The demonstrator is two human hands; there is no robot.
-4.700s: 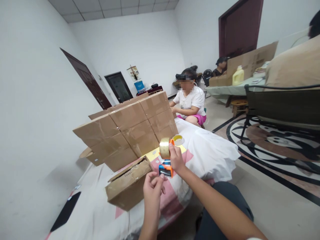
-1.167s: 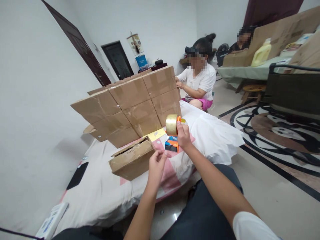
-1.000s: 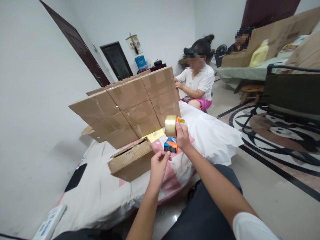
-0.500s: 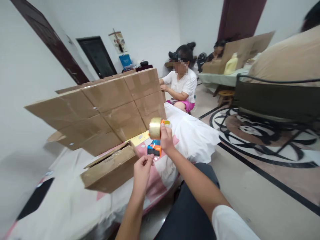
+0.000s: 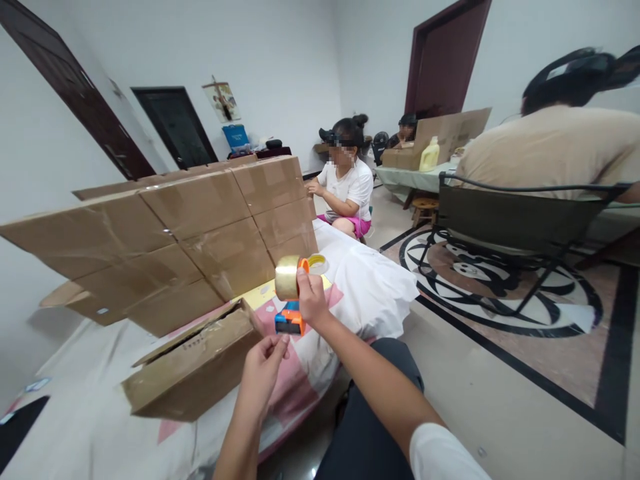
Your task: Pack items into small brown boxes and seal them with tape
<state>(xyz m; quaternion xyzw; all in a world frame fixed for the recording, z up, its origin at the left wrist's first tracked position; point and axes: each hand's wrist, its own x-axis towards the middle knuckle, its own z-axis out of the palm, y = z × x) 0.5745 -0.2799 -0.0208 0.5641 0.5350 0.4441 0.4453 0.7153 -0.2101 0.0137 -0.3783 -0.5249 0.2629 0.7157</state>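
Observation:
A tape dispenser with a wide roll of clear tape (image 5: 288, 278) and an orange and blue body (image 5: 290, 321) is held up by my right hand (image 5: 312, 297), its fingers wrapped round the orange side. Just below and left of it, my left hand (image 5: 265, 360) is closed in a pinch near the dispenser's front; anything between its fingertips is too small to make out. Left of my hands, a small cardboard box (image 5: 195, 360) lies on the cloth-covered bed. Behind it stands a large row of taped cardboard boxes (image 5: 200, 227).
Another roll of tape (image 5: 317, 263) lies on the white sheet (image 5: 360, 280) beyond my right hand. A person in a white shirt (image 5: 350, 183) sits behind the boxes. On the right, another person sits in a dark folding chair (image 5: 520, 217).
The view has turned right, so the boxes and my hands appear further left and lower. Both hands keep much the same pose, the right one still on the dispenser.

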